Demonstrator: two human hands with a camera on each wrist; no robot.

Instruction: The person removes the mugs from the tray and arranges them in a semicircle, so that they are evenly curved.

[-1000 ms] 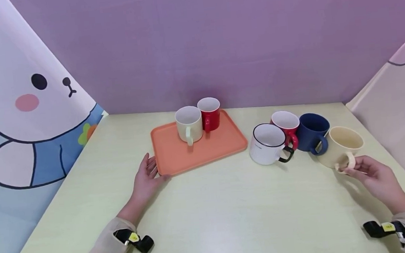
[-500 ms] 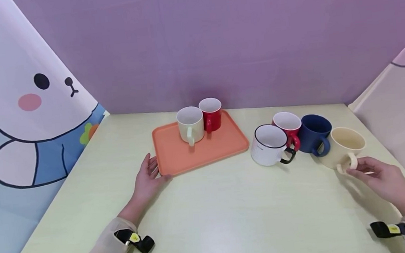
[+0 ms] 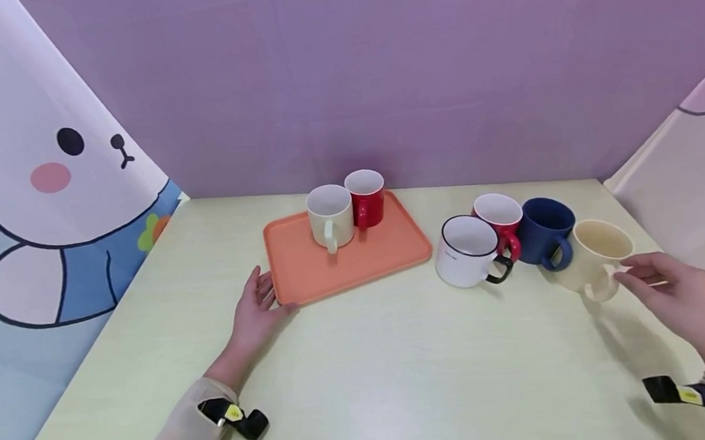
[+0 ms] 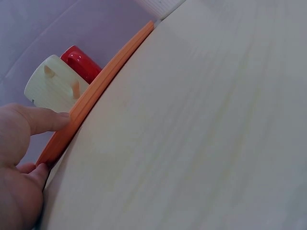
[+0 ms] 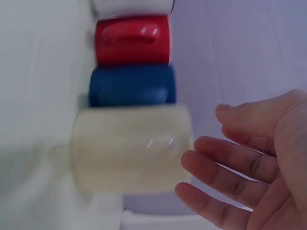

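Note:
An orange tray [image 3: 307,280] lies on the table and bears a pale cream-green mug [image 3: 330,215] and a red mug [image 3: 366,198]. My left hand [image 3: 260,312] holds the tray's near left corner, thumb along the front rim and fingers by the left side; in the left wrist view the thumb [image 4: 50,120] lies against the rim. My right hand [image 3: 686,295] is beside a cream mug [image 3: 589,259], fingertips right at its handle. The right wrist view has that hand [image 5: 249,163] with spread, slightly bent fingers and nothing between them.
Left of the cream mug stand a navy mug [image 3: 539,238], a red mug with white inside [image 3: 500,217] and a white mug [image 3: 459,256] with black rim and handle, close together in a row. A purple backdrop [image 3: 377,71] rises behind the table.
My right hand has let go of the cream mug's handle and moved up and to the right. The left hand stays at the tray's corner.

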